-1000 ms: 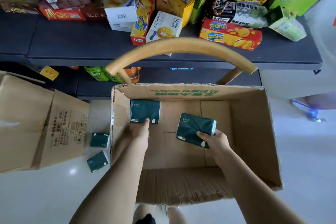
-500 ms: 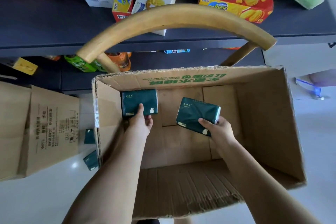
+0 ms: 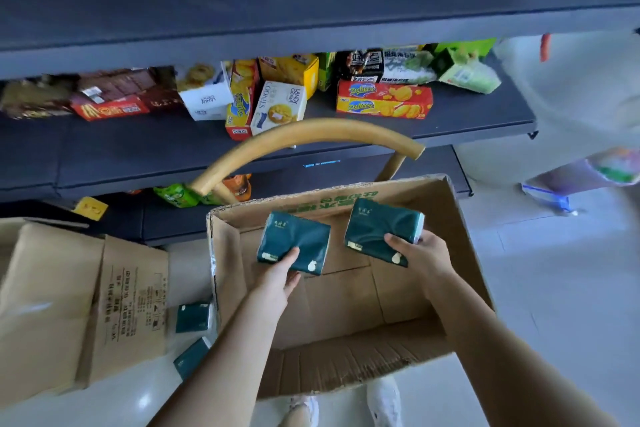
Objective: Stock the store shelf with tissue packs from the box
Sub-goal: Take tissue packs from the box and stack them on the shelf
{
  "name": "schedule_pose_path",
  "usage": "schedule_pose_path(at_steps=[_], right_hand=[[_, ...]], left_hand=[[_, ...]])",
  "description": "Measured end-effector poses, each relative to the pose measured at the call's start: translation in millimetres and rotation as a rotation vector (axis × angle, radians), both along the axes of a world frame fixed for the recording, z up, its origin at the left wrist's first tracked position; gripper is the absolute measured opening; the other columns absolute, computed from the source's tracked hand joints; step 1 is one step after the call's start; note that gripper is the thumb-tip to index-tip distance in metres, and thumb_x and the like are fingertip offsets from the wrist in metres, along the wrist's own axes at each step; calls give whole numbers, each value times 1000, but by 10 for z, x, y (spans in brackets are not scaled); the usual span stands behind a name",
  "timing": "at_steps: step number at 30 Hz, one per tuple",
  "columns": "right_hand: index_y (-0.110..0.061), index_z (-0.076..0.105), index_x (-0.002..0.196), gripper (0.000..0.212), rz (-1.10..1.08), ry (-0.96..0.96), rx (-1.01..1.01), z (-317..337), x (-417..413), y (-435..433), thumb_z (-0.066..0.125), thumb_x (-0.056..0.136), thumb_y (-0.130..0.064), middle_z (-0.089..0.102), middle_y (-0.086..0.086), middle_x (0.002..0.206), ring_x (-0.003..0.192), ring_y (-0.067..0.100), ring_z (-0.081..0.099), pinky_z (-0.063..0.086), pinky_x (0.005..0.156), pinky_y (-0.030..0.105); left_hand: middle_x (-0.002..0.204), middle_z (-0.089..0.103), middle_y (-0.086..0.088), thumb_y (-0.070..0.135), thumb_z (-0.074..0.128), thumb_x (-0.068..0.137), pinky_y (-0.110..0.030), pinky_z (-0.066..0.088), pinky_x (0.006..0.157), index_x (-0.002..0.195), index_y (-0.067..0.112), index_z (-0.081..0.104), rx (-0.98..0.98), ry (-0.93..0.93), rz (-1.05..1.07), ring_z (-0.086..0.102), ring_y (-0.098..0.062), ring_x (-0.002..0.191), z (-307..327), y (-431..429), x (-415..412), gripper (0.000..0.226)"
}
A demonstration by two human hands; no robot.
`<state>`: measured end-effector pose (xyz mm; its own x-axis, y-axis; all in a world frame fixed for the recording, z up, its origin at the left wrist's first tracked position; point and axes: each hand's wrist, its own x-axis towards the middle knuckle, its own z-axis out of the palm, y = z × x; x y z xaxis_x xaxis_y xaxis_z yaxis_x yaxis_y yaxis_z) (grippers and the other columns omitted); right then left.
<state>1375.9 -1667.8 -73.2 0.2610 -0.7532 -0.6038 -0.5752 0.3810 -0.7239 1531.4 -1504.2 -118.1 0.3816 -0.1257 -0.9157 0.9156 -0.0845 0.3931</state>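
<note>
An open cardboard box point(image 3: 460, 253) stands in front of me on a chair. My left hand point(image 3: 277, 277) grips a dark green tissue pack point(image 3: 298, 239) by its near edge, lifted above the box floor. My right hand point(image 3: 419, 256) grips a second dark green tissue pack point(image 3: 381, 225), also raised, near the box's far wall. Beyond the box runs the dark shelf point(image 3: 467, 114), its middle level holding snack boxes. Apart from these two packs, no tissue pack shows in the box.
The chair's curved wooden backrest point(image 3: 304, 135) arches between box and shelf. Another cardboard box point(image 3: 69, 305) lies on the floor at left, with two green tissue packs point(image 3: 192, 317) beside it. A broad dark upper shelf point(image 3: 311, 3) overhangs. My white shoes point(image 3: 384, 402) show below.
Both hands have lifted their tissue packs up off the box floor toward the shelf. My view has tilted upward, bringing the upper shelf into sight.
</note>
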Motion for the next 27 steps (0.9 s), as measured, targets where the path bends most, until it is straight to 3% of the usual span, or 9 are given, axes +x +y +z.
schedule_pose_path(at_steps=[2, 5, 9, 13, 17, 19, 22, 25, 27], right_hand=[[-9, 64, 100, 26, 24, -7, -47, 300, -62, -100, 73, 81, -24, 68, 2, 91, 79, 12, 64, 51, 62, 21], [-5, 67, 98, 26, 15, -63, -105, 746, -175, -302, 74, 80, -22, 67, 2, 83, 69, 11, 62, 45, 51, 18], [-1, 70, 95, 25, 29, -148, -170, 1370, -410, -633, 77, 77, -17, 71, 10, 90, 74, 20, 65, 54, 69, 30], [-6, 66, 91, 17, 111, -254, -275, 2096, -714, -966, 74, 81, -17, 67, 10, 87, 68, 16, 60, 47, 52, 15], [-8, 67, 90, 19, 182, -329, -329, 2660, -990, -1232, 75, 80, -22, 69, 16, 92, 75, 21, 60, 49, 65, 27], [-4, 68, 93, 25, 193, -348, -358, 2939, -1127, -1337, 75, 79, -24, 69, 15, 91, 76, 21, 60, 49, 68, 30], [-7, 66, 90, 18, 217, -388, -423, 3356, -1254, -1482, 72, 82, -22, 66, 6, 83, 69, 14, 59, 49, 57, 15], [3, 65, 100, 37, 199, -438, -443, 3671, -1269, -1663, 73, 81, -27, 69, 16, 96, 80, 26, 63, 54, 79, 34], [6, 63, 104, 52, 207, -450, -483, 3849, -1235, -1779, 74, 78, -37, 67, 23, 103, 78, 27, 62, 52, 77, 36]], left_hand=[[125, 57, -9, 6, 75, 76, -30, 51, 74, 121, 12, 47, -20, -151, -63, 58, -23, 108, 312, -89, -34, 53], [125, 53, -8, 3, 75, 76, -36, 51, 76, 125, 17, 38, -76, -348, -131, 57, -29, 111, 851, -236, -128, 62], [116, 56, -4, 4, 75, 76, -36, 53, 70, 116, 26, 38, -163, -535, -204, 61, -28, 100, 1555, -438, -402, 59], [114, 60, -9, 8, 76, 77, -33, 52, 62, 110, 23, 39, -192, -689, -189, 64, -25, 86, 2189, -650, -761, 52], [107, 62, -11, 9, 72, 81, -31, 51, 58, 110, 22, 39, -275, -767, -97, 64, -23, 69, 2794, -846, -1055, 46], [108, 63, -13, 9, 71, 82, -32, 51, 59, 107, 23, 40, -331, -792, -65, 66, -26, 70, 3100, -935, -1171, 41], [106, 62, -12, 10, 70, 83, -31, 51, 61, 94, 25, 42, -386, -837, -43, 67, -29, 74, 3538, -1049, -1264, 33], [104, 61, -7, 10, 69, 84, -33, 51, 72, 94, 25, 43, -422, -899, -62, 66, -26, 84, 3902, -1152, -1243, 32], [106, 60, -6, 11, 70, 83, -32, 49, 74, 94, 25, 45, -426, -948, -93, 61, -22, 91, 4098, -1223, -1179, 31]])
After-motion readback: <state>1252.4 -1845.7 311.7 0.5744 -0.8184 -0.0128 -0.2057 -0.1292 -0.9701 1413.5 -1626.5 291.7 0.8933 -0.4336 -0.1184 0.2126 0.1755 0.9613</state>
